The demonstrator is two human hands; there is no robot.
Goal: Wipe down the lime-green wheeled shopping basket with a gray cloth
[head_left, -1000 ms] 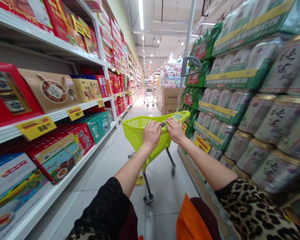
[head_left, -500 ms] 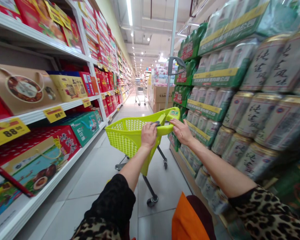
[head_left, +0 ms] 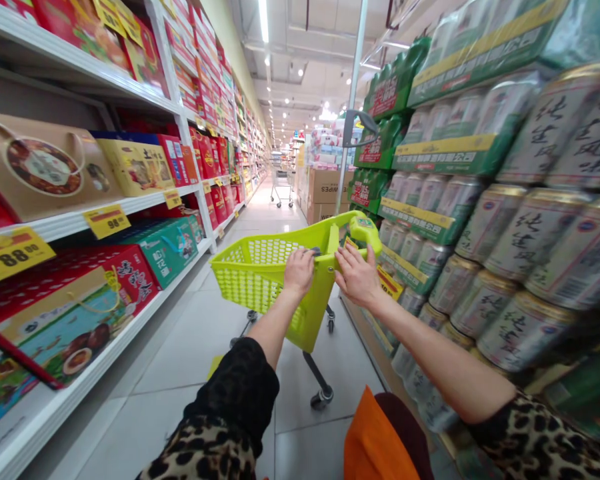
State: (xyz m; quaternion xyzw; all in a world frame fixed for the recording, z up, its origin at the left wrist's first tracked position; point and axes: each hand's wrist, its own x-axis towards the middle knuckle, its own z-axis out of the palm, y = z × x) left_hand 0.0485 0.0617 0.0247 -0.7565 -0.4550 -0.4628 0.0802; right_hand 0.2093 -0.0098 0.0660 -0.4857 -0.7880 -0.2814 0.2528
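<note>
Head: two hands [head_left: 299, 272] [head_left: 359, 277], one shopping cart [head_left: 313, 313]

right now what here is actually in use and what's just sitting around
In use: left hand, right hand, lime-green plastic shopping cart.
Just around: stacked cans with Chinese lettering, boxed gift sets, cardboard cartons, distant wire cart.
</note>
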